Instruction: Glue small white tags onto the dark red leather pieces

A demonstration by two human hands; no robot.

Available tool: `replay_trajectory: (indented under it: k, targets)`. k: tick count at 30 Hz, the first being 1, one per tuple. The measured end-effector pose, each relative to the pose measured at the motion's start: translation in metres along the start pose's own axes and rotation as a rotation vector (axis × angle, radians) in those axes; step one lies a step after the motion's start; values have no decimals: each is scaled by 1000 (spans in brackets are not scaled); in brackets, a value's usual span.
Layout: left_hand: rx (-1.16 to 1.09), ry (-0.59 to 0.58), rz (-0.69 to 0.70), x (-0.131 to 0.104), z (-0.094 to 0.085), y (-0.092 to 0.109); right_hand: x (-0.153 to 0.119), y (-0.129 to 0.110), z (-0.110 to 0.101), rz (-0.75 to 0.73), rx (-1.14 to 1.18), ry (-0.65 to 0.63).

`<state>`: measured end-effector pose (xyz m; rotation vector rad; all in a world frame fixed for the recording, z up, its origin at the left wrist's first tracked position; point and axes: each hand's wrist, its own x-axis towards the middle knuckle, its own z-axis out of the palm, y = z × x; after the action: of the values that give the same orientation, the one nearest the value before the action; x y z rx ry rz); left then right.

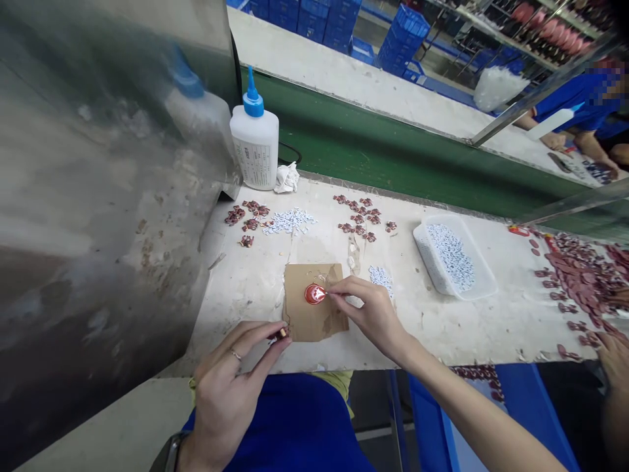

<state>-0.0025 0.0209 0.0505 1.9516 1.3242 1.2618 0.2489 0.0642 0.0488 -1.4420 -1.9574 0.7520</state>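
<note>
A piece of brown cardboard (299, 321) lies in front of me, with a glossy red round piece (309, 294) on it that has pale, shiny patches. My right hand (368, 308) is closed in a pinch at the red piece's right edge. Whatever is between those fingertips is too small to make out. At the cardboard's lower left corner, my left hand (236, 367) grips a small dark brown piece with a tan spot (281, 334) between thumb and fingers. Beyond the cardboard lie a pile of small white-and-blue bits (291, 221) and several small brown figure-like pieces (361, 211).
A white bottle with blue nozzle (255, 147) stands at the back beside crumpled tissue (287, 177). To the right sits a clear tub (484, 278) of small bits. A metal panel (108, 196) walls the left. Another person's hand (614, 357) rests near brown parts (574, 282).
</note>
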Motion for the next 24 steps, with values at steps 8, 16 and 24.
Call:
replay_trajectory:
  k: [8, 16, 24]
  targets:
    - [-56, -48, -67, 0, 3, -2, 1, 1, 2, -10, 15, 10]
    - [-77, 4, -46, 4, 3, 11, -9, -45, -4, 76, 298, 38]
    - [-115, -38, -110, 4, 0, 21, -19, -74, 1, 89, 478, -45]
